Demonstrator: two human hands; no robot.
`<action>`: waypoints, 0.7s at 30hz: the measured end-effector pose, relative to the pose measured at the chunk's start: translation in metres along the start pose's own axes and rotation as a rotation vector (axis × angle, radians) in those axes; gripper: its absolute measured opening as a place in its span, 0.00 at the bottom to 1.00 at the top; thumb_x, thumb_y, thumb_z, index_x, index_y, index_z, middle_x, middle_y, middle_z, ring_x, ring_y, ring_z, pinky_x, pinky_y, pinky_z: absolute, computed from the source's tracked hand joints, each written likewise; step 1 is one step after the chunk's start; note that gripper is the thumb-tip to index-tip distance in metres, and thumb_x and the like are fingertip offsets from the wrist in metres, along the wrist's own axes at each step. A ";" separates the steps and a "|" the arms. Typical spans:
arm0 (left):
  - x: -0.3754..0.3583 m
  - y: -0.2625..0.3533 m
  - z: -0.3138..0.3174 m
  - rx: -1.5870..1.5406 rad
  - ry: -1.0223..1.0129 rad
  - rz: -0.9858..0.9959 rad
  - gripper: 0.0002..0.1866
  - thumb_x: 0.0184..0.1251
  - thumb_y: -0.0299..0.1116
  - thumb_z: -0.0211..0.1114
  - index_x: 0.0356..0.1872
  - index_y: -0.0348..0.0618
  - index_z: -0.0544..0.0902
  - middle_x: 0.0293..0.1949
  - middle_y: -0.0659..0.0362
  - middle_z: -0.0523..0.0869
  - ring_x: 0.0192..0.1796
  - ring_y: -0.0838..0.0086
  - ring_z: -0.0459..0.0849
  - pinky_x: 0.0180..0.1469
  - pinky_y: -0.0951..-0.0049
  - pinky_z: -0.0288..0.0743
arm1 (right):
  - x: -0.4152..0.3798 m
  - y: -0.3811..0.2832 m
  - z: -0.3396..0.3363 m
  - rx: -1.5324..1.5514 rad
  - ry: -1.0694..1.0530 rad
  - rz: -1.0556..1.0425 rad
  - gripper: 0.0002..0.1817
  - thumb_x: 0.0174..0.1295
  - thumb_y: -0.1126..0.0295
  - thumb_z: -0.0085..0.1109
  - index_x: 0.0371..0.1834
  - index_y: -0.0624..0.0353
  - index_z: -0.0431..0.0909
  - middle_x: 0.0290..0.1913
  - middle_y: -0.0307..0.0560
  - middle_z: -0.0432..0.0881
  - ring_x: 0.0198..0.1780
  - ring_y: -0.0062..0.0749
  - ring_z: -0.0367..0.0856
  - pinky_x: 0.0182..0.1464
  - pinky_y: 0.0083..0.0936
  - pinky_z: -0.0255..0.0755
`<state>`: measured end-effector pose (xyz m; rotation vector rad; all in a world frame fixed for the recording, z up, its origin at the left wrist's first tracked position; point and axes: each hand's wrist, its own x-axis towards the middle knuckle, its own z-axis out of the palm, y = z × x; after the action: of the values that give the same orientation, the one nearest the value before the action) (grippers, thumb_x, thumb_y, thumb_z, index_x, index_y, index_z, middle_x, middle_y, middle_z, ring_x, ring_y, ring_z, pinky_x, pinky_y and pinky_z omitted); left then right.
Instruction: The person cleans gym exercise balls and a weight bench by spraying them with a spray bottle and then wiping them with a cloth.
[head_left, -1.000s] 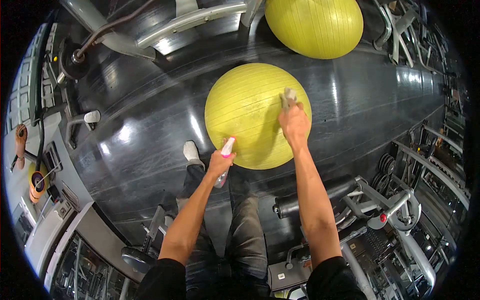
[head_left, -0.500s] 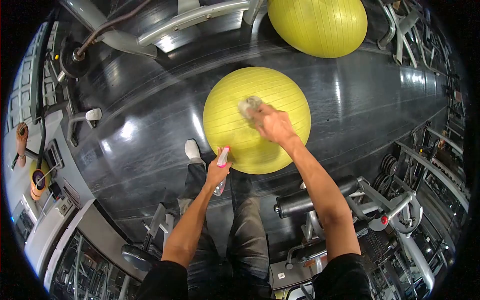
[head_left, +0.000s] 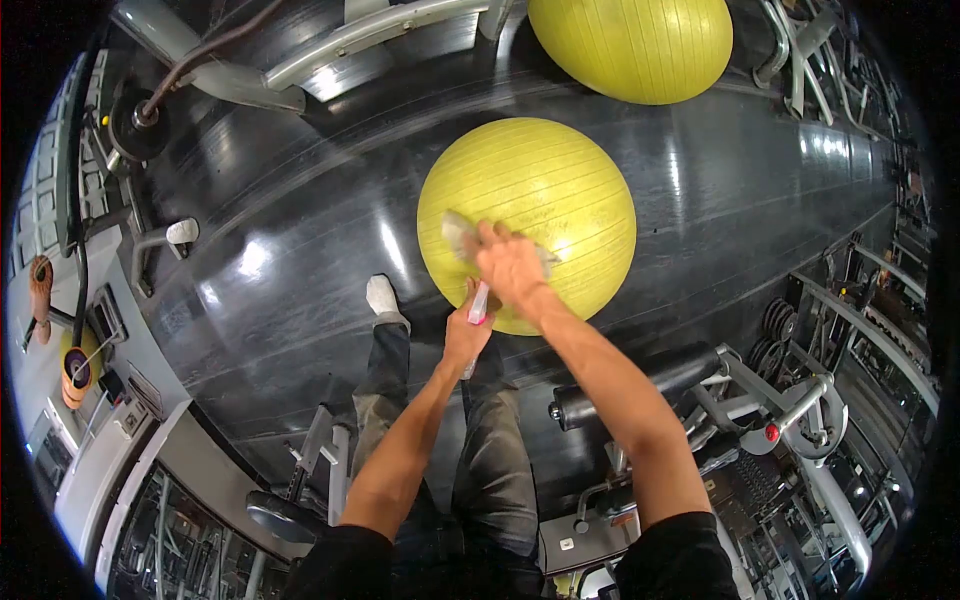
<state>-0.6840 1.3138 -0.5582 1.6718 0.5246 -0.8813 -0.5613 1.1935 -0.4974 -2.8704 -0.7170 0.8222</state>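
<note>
A yellow exercise ball [head_left: 575,180] with ridged lines rests on the dark floor in front of my feet. My right hand [head_left: 512,268] presses a greyish cloth [head_left: 459,233] against the ball's near left part; hand and cloth are slightly blurred. Closed around a spray bottle [head_left: 479,304] with a white and pink head, my left hand [head_left: 468,332] is at the ball's near edge, just below my right hand. Most of the bottle's body is hidden behind the left hand.
A second yellow exercise ball [head_left: 640,45] sits farther off at the top. Metal gym frames stand along the top, and a machine with a black roller pad [head_left: 640,390] is close on my right. To the left runs a grey counter [head_left: 150,300] with items on it.
My right hand and the cloth have slid left and nearer to me over the ball. My left hand with the spray bottle has shifted right and slightly up, closer to the right hand.
</note>
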 end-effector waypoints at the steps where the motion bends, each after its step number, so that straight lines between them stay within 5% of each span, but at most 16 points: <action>1: 0.000 0.001 -0.001 -0.001 -0.001 -0.003 0.33 0.55 0.26 0.63 0.66 0.38 0.67 0.62 0.44 0.72 0.59 0.58 0.78 0.56 0.72 0.73 | 0.000 0.012 -0.008 -0.048 0.141 0.066 0.18 0.56 0.70 0.53 0.51 0.52 0.79 0.49 0.46 0.77 0.50 0.37 0.78 0.42 0.33 0.78; 2: 0.000 0.001 -0.003 0.023 0.032 0.048 0.34 0.55 0.25 0.63 0.66 0.38 0.67 0.64 0.45 0.71 0.61 0.58 0.76 0.57 0.72 0.73 | 0.001 0.027 -0.013 -0.097 0.281 0.133 0.17 0.54 0.71 0.55 0.48 0.53 0.79 0.42 0.45 0.78 0.44 0.36 0.81 0.38 0.32 0.79; 10: 0.003 -0.011 -0.041 0.062 0.121 0.073 0.33 0.56 0.28 0.63 0.67 0.39 0.67 0.66 0.44 0.67 0.62 0.62 0.76 0.58 0.72 0.72 | -0.014 0.139 0.008 0.194 0.357 0.797 0.15 0.59 0.68 0.56 0.50 0.51 0.79 0.35 0.51 0.80 0.35 0.44 0.82 0.33 0.36 0.78; 12: 0.003 -0.001 -0.044 0.092 0.108 0.051 0.34 0.55 0.29 0.63 0.66 0.38 0.67 0.65 0.43 0.68 0.61 0.62 0.78 0.57 0.72 0.73 | -0.014 0.107 0.014 0.350 0.544 0.541 0.16 0.57 0.68 0.57 0.50 0.49 0.80 0.37 0.52 0.81 0.33 0.46 0.83 0.35 0.38 0.78; 14: 0.006 0.009 -0.042 0.101 0.055 0.002 0.34 0.56 0.29 0.64 0.66 0.37 0.66 0.65 0.41 0.68 0.60 0.63 0.78 0.56 0.73 0.73 | -0.009 0.052 -0.007 0.393 0.372 0.485 0.19 0.55 0.69 0.57 0.52 0.47 0.79 0.37 0.52 0.82 0.33 0.47 0.83 0.35 0.39 0.78; 15: 0.013 0.002 -0.037 0.187 0.084 0.043 0.33 0.57 0.29 0.64 0.66 0.38 0.67 0.55 0.41 0.79 0.51 0.64 0.85 0.47 0.72 0.76 | -0.009 0.030 0.005 0.449 0.336 0.357 0.21 0.52 0.70 0.59 0.52 0.46 0.78 0.37 0.52 0.82 0.33 0.46 0.83 0.36 0.40 0.79; 17: 0.016 0.013 -0.033 0.170 0.058 0.082 0.33 0.57 0.29 0.63 0.66 0.39 0.68 0.46 0.43 0.82 0.44 0.67 0.85 0.43 0.70 0.76 | -0.013 -0.012 0.022 0.096 -0.055 0.113 0.19 0.50 0.70 0.59 0.49 0.47 0.80 0.39 0.46 0.80 0.36 0.39 0.84 0.35 0.36 0.80; 18: 0.018 0.015 -0.031 0.153 0.032 0.122 0.32 0.57 0.29 0.63 0.66 0.41 0.68 0.38 0.45 0.86 0.37 0.70 0.86 0.38 0.69 0.75 | -0.016 -0.012 0.023 0.097 -0.054 0.116 0.19 0.50 0.70 0.59 0.49 0.47 0.80 0.39 0.46 0.80 0.36 0.39 0.84 0.35 0.36 0.80; 19: 0.021 0.016 -0.026 0.079 0.065 0.280 0.34 0.57 0.27 0.63 0.68 0.44 0.67 0.26 0.50 0.83 0.27 0.75 0.80 0.32 0.69 0.73 | -0.019 -0.010 0.024 0.101 0.193 0.092 0.19 0.52 0.70 0.58 0.49 0.46 0.80 0.38 0.45 0.79 0.37 0.38 0.83 0.34 0.35 0.80; 20: 0.025 0.017 -0.023 0.080 0.069 0.281 0.34 0.57 0.27 0.63 0.68 0.44 0.67 0.26 0.50 0.83 0.27 0.75 0.80 0.32 0.69 0.73 | -0.022 -0.005 0.024 0.102 0.442 0.063 0.18 0.53 0.70 0.57 0.50 0.45 0.79 0.37 0.43 0.78 0.38 0.36 0.83 0.34 0.33 0.80; 21: 0.026 0.026 -0.022 0.079 0.084 0.189 0.35 0.56 0.27 0.62 0.69 0.44 0.66 0.26 0.50 0.83 0.27 0.75 0.79 0.33 0.70 0.73 | -0.021 0.009 0.015 0.117 0.389 0.163 0.18 0.54 0.71 0.56 0.50 0.44 0.79 0.36 0.43 0.75 0.38 0.36 0.82 0.33 0.33 0.80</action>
<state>-0.6431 1.3253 -0.5600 1.8040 0.3853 -0.7041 -0.5805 1.1753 -0.5016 -2.8771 -0.3811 0.2866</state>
